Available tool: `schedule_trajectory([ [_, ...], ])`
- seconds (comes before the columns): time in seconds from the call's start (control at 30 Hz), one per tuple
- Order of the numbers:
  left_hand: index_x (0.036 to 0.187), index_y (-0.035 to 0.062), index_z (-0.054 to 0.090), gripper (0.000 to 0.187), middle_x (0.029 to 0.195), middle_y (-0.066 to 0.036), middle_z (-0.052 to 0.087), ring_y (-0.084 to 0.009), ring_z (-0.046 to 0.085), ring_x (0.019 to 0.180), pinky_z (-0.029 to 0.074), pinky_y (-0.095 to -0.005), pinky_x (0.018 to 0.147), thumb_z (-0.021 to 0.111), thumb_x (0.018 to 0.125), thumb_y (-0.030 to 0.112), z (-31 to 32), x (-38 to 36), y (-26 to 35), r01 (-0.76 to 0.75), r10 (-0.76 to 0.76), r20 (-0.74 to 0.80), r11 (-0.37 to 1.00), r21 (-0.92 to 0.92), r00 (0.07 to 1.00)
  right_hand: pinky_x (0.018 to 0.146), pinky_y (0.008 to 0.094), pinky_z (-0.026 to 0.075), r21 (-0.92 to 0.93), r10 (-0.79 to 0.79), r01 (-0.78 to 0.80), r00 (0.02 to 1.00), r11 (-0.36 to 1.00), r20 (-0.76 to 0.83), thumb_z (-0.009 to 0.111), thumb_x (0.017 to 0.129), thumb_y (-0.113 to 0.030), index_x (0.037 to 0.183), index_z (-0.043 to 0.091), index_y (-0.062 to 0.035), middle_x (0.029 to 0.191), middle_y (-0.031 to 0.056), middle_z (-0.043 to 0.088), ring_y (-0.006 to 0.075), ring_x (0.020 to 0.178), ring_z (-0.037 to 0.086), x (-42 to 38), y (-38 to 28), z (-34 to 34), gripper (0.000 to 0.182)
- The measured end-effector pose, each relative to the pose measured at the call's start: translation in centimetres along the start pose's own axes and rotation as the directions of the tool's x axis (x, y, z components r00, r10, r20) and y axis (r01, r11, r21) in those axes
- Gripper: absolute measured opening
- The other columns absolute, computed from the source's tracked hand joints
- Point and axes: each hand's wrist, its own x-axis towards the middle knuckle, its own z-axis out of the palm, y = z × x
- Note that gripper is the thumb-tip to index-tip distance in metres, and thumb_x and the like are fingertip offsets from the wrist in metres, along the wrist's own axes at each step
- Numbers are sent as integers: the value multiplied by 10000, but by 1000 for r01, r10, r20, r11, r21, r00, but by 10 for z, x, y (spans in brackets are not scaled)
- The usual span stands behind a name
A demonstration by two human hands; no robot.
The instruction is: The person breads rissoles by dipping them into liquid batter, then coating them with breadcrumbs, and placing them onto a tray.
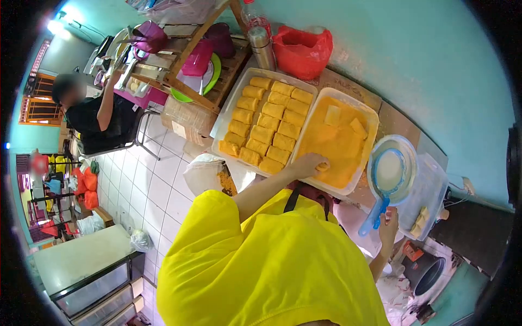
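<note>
My left hand [308, 165] reaches over the near left edge of a tray of orange crumbs [310, 144]. Its fingers are closed around a small piece coated in crumbs [323, 167], partly hidden by the hand. Two paler rolls [332, 116] lie on the crumbs toward the far end. On the right, my right hand [388, 224] has its fingers closed at the handle of a blue strainer [384, 202]. The strainer's ring sits in a light-blue-handled bowl [414, 163] of whitish liquid. To the left, a tray [222, 128] holds rows of crumb-coated rolls [266, 135].
A clear container [435, 190] with a few pale rolls [420, 221] stands at the right. Behind the trays are a steel flask [262, 49] and a red plastic bag [302, 51]. A wooden rack [217, 89] stands left. Another person [89, 111] sits farther off.
</note>
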Motion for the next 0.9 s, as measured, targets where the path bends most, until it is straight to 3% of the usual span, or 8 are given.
schedule_trajectory([
  [0.13,1091,123,594,375,971,-39,625,-188,590,930,464,-316,795,717,737,108,-23,-9,9,25,-100,-229,951,-310,968,661,353,467,35,-63,64,998,997,-31,587,851,-107,1109,498,-105,933,110,545,228,730,567,15,-6,-6,272],
  [0.23,1125,140,575,336,982,7,612,-104,584,892,476,-262,716,683,808,127,-69,-20,23,150,-435,-154,588,-795,887,658,353,466,34,-45,46,999,998,-28,585,848,-93,1106,500,-105,927,109,548,233,731,569,19,-14,-15,272],
  [0.3,1148,161,561,312,1015,22,600,-73,585,836,475,-243,657,647,849,138,-95,-22,13,1,-531,-227,395,-919,816,657,353,465,24,-34,35,999,999,-26,585,846,-87,1104,501,-105,927,106,550,235,733,569,18,-15,-18,272],
  [0.37,1149,157,559,299,1035,13,602,-85,588,827,481,-263,663,630,860,124,-125,-18,1,50,-645,-321,488,-872,694,658,352,463,22,-44,44,999,999,-29,586,843,-83,1101,501,-104,932,103,553,237,735,568,17,-11,-18,272],
  [0.63,1260,129,470,390,1159,-75,549,-209,578,926,499,-378,776,594,892,154,-146,90,-126,-1,-860,-212,239,-971,464,650,356,433,-65,-5,2,999,998,-39,599,832,-92,1101,499,-127,936,84,547,210,679,539,2,-7,-17,289],
  [0.73,1272,98,428,424,1187,-99,525,-225,567,969,497,-410,811,595,889,171,-139,113,-118,-19,-754,-272,325,-945,598,696,374,421,-48,65,-66,997,997,-34,602,831,-106,1109,496,-131,940,80,543,200,688,532,-6,-14,-25,299],
  [0.83,1280,72,402,450,1220,-120,514,-256,556,1027,486,-445,816,592,886,177,-136,133,-105,169,-858,-231,339,-925,459,726,389,410,-60,116,-118,993,991,-30,601,830,-109,1119,492,-135,937,79,540,195,691,525,-12,-11,-26,310],
  [0.9,1230,68,438,392,1154,-124,535,-258,563,993,481,-431,803,582,882,177,-131,144,-129,386,-757,-479,644,-661,444,730,393,407,-61,125,-127,992,990,-27,600,827,-107,1126,490,-139,937,80,539,195,688,520,-15,-7,-24,320],
])
